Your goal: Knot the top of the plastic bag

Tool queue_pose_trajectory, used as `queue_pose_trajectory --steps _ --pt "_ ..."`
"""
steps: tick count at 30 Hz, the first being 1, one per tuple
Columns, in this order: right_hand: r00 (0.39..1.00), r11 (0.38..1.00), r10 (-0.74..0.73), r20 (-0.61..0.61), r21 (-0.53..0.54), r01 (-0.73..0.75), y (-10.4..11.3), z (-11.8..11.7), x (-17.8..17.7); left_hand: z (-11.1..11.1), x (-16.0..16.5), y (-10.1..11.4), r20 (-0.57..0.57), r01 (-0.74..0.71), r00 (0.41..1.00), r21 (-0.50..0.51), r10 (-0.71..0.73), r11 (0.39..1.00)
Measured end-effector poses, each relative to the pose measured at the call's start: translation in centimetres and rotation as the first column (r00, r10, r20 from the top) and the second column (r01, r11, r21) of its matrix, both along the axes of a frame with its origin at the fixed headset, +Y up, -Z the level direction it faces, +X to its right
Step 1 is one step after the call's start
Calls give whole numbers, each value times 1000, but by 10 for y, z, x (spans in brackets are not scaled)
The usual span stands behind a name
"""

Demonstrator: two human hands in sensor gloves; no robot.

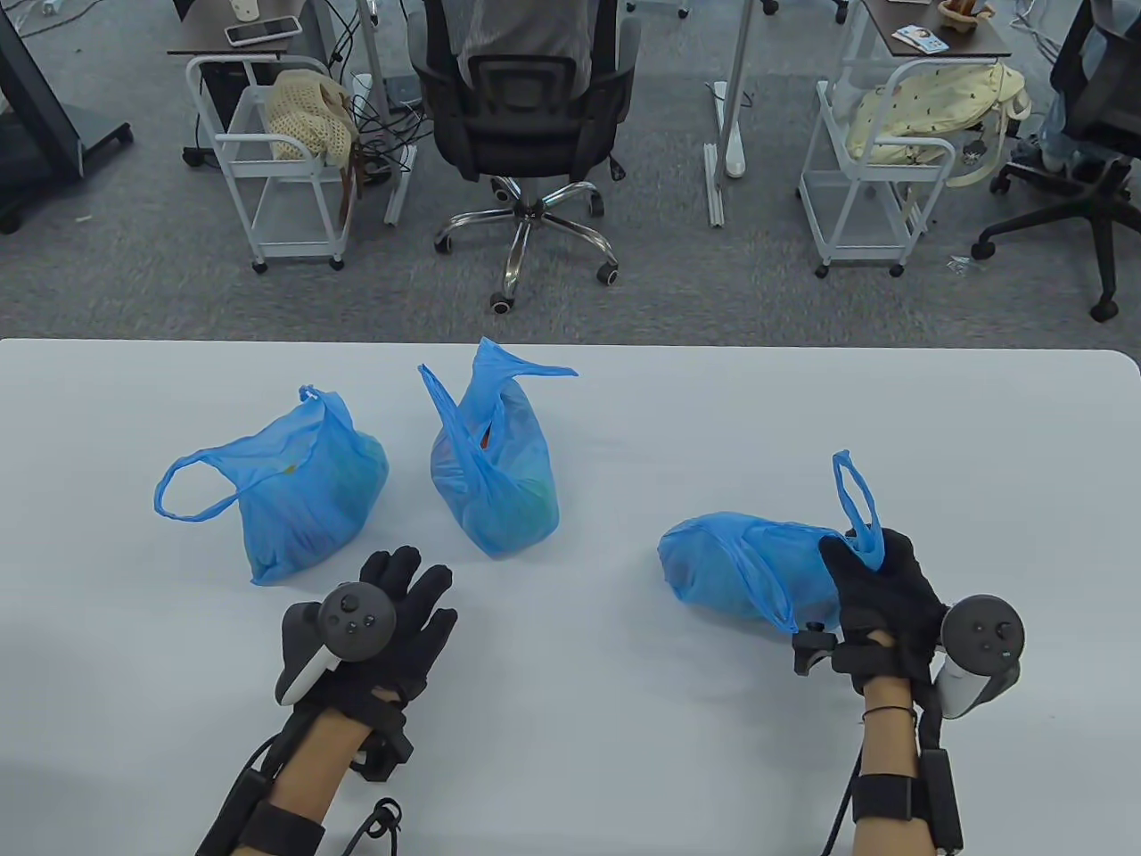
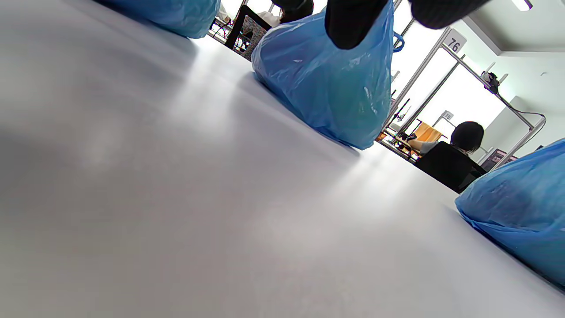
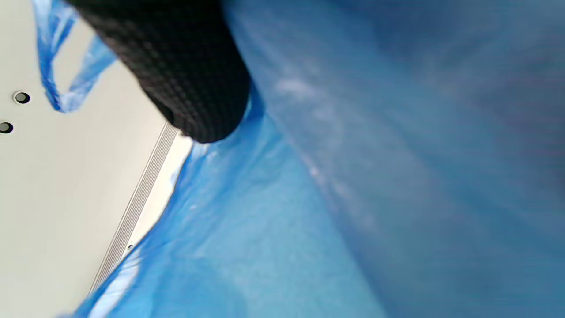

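Item: white table (image 1: 624,713), matte, rounded far-right corner; grey carpet beyond its far edge.

My right hand (image 1: 882,597), near the table's right edge, grips the gathered top of the right-hand bag (image 1: 740,566), fingers curled into the plastic; the bag lies on its side, one handle loop (image 1: 856,499) standing up above my knuckles. In the right wrist view, one gloved finger (image 3: 185,79) presses against blue film.

My left hand (image 1: 392,624), toward the near-left, hovers flat, fingers spread and straight, holding nothing.

Middle bag (image 1: 495,473): upright, handles sticking up, near the table's centre. Left bag (image 1: 303,490): slumped, one loop trailing left.

Room: black office chair (image 1: 526,116) with a person seated; two white wire carts (image 1: 276,169), (image 1: 878,169) holding cloth items.
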State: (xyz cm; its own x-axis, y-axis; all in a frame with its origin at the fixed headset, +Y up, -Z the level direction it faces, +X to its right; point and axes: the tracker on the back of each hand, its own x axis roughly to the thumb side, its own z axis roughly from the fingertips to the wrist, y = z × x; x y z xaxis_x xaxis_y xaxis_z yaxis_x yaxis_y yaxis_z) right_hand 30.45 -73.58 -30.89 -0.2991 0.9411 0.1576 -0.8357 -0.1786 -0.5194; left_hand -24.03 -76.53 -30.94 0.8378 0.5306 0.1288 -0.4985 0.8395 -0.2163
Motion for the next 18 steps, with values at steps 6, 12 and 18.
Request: queue_pose_trajectory --steps 6,12,18 --pt "999 999 32 -6 10 -32 11 4 -14 0 0 -1 3 -5 1000 -6 5 1000" --pt "1000 997 9 -2 78 -9 28 11 -36 4 2 3 11 -22 1000 29 22 999" --pt "995 985 -69 -71 153 80 46 24 -73 11 6 15 21 -83 997 104 81 991"
